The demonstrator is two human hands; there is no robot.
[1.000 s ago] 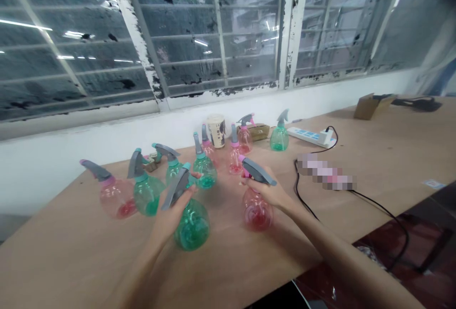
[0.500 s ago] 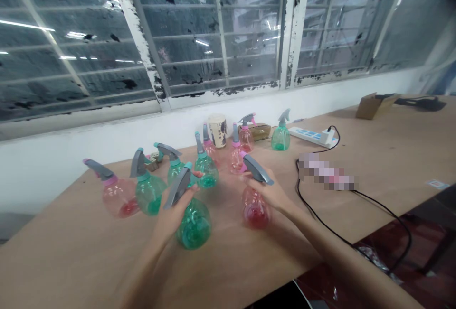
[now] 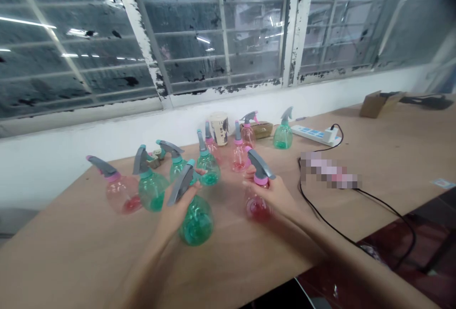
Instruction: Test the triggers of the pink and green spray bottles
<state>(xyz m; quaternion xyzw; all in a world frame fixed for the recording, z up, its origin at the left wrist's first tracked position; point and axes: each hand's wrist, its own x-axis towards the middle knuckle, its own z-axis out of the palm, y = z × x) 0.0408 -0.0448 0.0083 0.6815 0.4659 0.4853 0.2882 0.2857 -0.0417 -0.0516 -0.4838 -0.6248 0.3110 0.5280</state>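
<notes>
Wooden tabletop (image 3: 67,257) below a flaking, grimy window (image 3: 213,29). Left hand (image 3: 176,211) curled around the gray sprayer head (image 3: 182,184) of a green spray bottle (image 3: 196,221), fingers (image 3: 199,172) closing over its far side, round body below the palm. Right hand (image 3: 274,196) wrapped around the neck of a pink spray bottle (image 3: 257,208), fingertips (image 3: 247,182) at the near side of the pink collar, gray sprayer head (image 3: 261,166) poking above. Hands apart, not pressed together, with bare table between them. Contact between either bottle and the table: impossible to tell.

Paper cup (image 3: 218,128) as the landmark. Just left of it, a pink bottle (image 3: 212,150) and a green bottle (image 3: 208,169); farther left, two more green bottles (image 3: 177,167) (image 3: 153,191), then a pink bottle (image 3: 121,194) well apart. Just right of it, two pink bottles (image 3: 238,158) (image 3: 247,134) and a small brown box (image 3: 261,129); beyond those, a green bottle (image 3: 283,136), a power strip (image 3: 313,134) with a black cord (image 3: 313,200), and, far right, a cardboard box (image 3: 379,105). Also right of the cup, a pixelated patch (image 3: 331,170), too blurred to make out.
</notes>
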